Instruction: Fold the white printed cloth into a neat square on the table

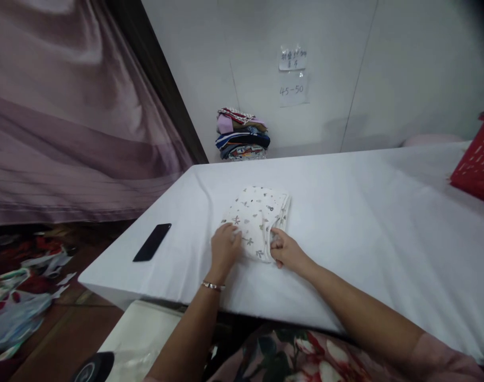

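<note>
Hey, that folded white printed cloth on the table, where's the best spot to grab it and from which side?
Probably the near edge of the folded cloth, from the person's side. It lies flat on the white table, and that edge faces the left hand and right hand, which are already on it, so gripping the two near corners should keep the layers together.

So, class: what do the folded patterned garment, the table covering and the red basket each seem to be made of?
Folded garment: soft printed fabric, probably cotton knit; matte, with limp layered edges.
Table covering: white woven cloth, matte; it creases and drapes over the edge.
Red basket: likely moulded plastic, with a slotted wall and slight sheen.
</note>
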Demonstrator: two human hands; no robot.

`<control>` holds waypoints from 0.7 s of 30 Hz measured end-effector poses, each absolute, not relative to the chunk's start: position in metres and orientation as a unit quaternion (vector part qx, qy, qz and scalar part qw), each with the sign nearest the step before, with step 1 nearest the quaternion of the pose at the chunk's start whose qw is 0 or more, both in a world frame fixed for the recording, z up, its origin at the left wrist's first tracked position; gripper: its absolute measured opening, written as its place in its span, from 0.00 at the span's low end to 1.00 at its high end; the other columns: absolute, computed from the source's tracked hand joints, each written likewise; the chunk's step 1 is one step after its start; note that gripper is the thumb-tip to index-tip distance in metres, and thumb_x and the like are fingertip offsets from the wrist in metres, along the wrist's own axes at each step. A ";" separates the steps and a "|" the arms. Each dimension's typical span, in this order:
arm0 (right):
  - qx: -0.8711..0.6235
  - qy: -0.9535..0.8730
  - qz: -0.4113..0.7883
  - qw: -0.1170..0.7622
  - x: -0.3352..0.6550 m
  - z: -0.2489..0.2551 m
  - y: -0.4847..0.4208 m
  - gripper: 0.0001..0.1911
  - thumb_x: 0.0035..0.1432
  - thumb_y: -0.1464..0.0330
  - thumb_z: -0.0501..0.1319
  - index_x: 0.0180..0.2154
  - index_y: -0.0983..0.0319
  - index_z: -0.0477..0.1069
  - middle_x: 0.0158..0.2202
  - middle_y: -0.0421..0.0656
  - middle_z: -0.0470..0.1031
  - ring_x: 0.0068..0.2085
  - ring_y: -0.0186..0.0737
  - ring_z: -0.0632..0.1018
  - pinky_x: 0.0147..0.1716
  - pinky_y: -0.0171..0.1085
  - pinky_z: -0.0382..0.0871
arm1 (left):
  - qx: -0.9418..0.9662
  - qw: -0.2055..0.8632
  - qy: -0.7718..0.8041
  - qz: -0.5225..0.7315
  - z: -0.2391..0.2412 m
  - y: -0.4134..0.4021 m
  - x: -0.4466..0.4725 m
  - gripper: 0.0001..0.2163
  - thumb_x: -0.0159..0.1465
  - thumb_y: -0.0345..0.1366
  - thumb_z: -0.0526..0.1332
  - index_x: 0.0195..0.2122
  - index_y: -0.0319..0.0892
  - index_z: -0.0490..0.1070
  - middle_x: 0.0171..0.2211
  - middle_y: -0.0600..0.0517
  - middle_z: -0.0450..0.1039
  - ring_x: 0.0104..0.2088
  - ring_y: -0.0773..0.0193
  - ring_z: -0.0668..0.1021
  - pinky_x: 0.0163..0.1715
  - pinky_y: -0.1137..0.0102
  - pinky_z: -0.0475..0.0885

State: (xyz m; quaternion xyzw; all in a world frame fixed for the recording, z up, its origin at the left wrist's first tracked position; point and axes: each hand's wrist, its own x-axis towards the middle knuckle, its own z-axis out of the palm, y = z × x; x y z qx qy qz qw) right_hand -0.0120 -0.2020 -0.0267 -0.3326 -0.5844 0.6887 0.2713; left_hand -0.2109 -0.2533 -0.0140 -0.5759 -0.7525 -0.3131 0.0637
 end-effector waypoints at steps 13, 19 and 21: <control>-0.321 -0.525 0.734 0.288 -0.016 -0.026 -0.208 0.37 0.38 0.74 0.58 0.54 0.65 0.53 0.22 0.31 0.66 0.14 0.26 0.62 0.13 0.30 0.55 | -0.480 -0.012 -0.860 -0.171 -0.018 -0.244 -0.260 0.19 0.62 0.41 0.48 0.51 0.41 0.66 0.49 0.45 0.70 0.49 0.52 0.71 0.47 0.58 0.65; -0.323 -0.544 0.732 0.254 -0.011 -0.024 -0.205 0.30 0.41 0.74 0.58 0.50 0.63 0.58 0.23 0.33 0.70 0.15 0.27 0.67 0.13 0.29 0.54 | -0.489 -0.028 -0.847 -0.207 -0.019 -0.244 -0.262 0.18 0.62 0.40 0.49 0.50 0.40 0.67 0.49 0.45 0.70 0.49 0.55 0.72 0.49 0.61 0.65; -0.344 -0.554 0.716 0.248 -0.007 -0.021 -0.196 0.24 0.43 0.74 0.58 0.46 0.63 0.63 0.24 0.36 0.72 0.15 0.28 0.68 0.13 0.28 0.52 | -0.501 -0.024 -0.831 -0.241 -0.019 -0.245 -0.262 0.18 0.62 0.40 0.49 0.50 0.39 0.66 0.50 0.45 0.69 0.50 0.57 0.71 0.50 0.63 0.65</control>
